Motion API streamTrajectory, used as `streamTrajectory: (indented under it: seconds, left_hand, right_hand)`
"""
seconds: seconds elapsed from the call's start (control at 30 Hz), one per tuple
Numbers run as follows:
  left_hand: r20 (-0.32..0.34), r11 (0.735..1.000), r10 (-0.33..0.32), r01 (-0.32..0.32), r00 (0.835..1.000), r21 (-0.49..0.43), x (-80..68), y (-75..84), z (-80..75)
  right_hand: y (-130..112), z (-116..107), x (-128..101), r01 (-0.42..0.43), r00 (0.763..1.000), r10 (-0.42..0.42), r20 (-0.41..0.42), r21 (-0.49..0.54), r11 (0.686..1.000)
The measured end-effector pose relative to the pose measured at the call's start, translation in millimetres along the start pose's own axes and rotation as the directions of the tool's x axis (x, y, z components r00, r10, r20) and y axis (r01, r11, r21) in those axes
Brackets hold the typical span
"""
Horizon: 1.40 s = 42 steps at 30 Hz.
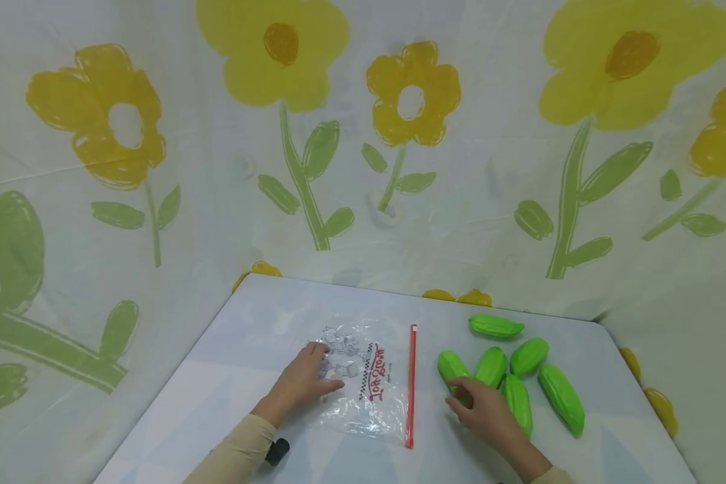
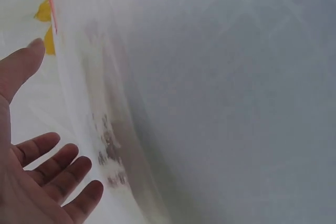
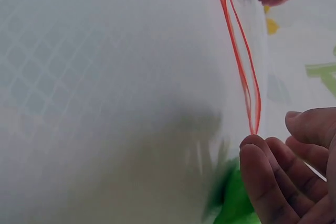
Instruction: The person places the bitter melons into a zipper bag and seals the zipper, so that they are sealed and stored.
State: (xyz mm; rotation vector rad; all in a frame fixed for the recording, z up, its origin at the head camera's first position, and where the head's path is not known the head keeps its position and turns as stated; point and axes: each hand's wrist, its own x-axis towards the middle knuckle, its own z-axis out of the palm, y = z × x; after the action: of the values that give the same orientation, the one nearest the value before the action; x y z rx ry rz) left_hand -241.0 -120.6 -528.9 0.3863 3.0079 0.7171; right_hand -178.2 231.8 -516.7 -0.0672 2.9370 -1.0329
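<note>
A clear zip bag (image 1: 369, 393) with a red zipper strip (image 1: 411, 383) and red lettering lies flat on the white table (image 1: 248, 336). My left hand (image 1: 314, 376) rests on the bag's left part. In the left wrist view that left hand (image 2: 42, 171) shows an open palm with straight fingers beside the bag (image 2: 100, 103). Several green toy pods lie to the right of the bag. My right hand (image 1: 462, 396) curls its fingers over the near end of the leftmost green pod (image 1: 452, 366). In the right wrist view its fingertips (image 3: 262, 166) sit over the green pod (image 3: 236, 203), beside the bag's open mouth (image 3: 244, 66).
Other green pods lie at the back (image 1: 496, 326) and right (image 1: 561, 398) (image 1: 529, 355). A white cloth with yellow flowers (image 1: 278, 54) hangs behind and round the table. The table's right edge (image 1: 647, 396) runs close to the pods.
</note>
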Motion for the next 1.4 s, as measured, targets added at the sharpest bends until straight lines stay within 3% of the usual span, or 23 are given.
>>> streamTrajectory:
  seconds: [0.2,0.3,0.43,0.77,1.1,1.4]
  left_hand:
    - [0.086,0.998,0.067,-0.067,0.994,-0.008,-2.7,-5.3,7.1]
    - [0.103,0.992,0.123,-0.124,0.987,-0.001,-4.8,-6.4,8.1]
    - [0.112,0.987,0.152,-0.156,0.982,0.028,-6.1,-5.9,7.1]
    - [0.157,0.980,0.155,-0.172,0.975,0.102,-17.3,-2.7,2.5]
    - [0.161,0.967,0.150,-0.179,0.976,0.181,-26.5,8.6,-3.6]
    - [0.149,0.964,0.126,-0.156,0.981,0.213,-22.3,20.8,-0.3]
  right_hand:
    - [-5,11,4,-0.035,0.998,0.033,0.044,0.043,0.998]
    - [-6,16,5,-0.017,0.999,0.016,0.028,0.051,0.999]
    - [-6,20,6,0.024,1.000,-0.024,0.002,0.067,0.998]
    - [-11,29,12,0.029,0.998,-0.036,0.055,0.125,0.992]
    - [-14,41,22,0.060,0.998,-0.061,0.021,0.052,0.997]
    - [-19,48,25,0.048,0.999,-0.048,-0.006,0.020,0.999]
